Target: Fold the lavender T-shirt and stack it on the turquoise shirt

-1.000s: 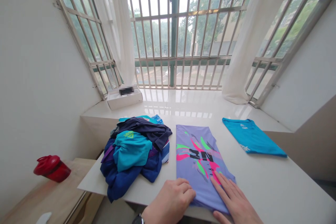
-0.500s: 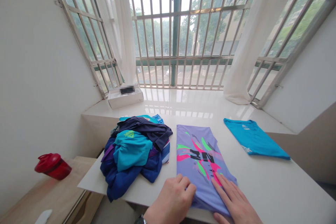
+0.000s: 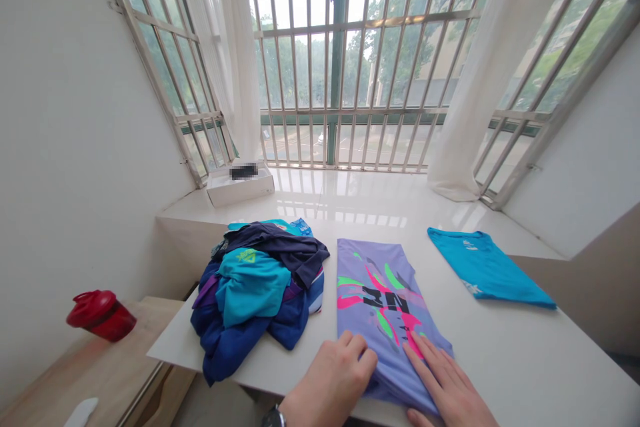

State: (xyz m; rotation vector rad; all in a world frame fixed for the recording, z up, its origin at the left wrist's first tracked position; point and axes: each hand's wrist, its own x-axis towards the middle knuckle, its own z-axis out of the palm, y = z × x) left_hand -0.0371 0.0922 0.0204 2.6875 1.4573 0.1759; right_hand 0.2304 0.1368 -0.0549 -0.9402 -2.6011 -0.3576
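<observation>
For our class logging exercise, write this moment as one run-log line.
left hand: fingers on purple T-shirt | right hand: flat on shirt | beside: clothes pile, blue T-shirt

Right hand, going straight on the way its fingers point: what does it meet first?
The lavender printed T-shirt: the right hand rests on it, fingertips on the print, so that fabric comes first.

The lilac T-shirt point(image 3: 375, 320) before you is soft matt cloth on a smooth white table point(image 3: 525, 367). At twelve o'clock, a glossy window sill point(image 3: 350, 197) meets metal bars point(image 3: 350, 67); at nine o'clock, a shiny red plastic bottle point(image 3: 101, 315) sits on pale wood point(image 3: 100, 367).
</observation>
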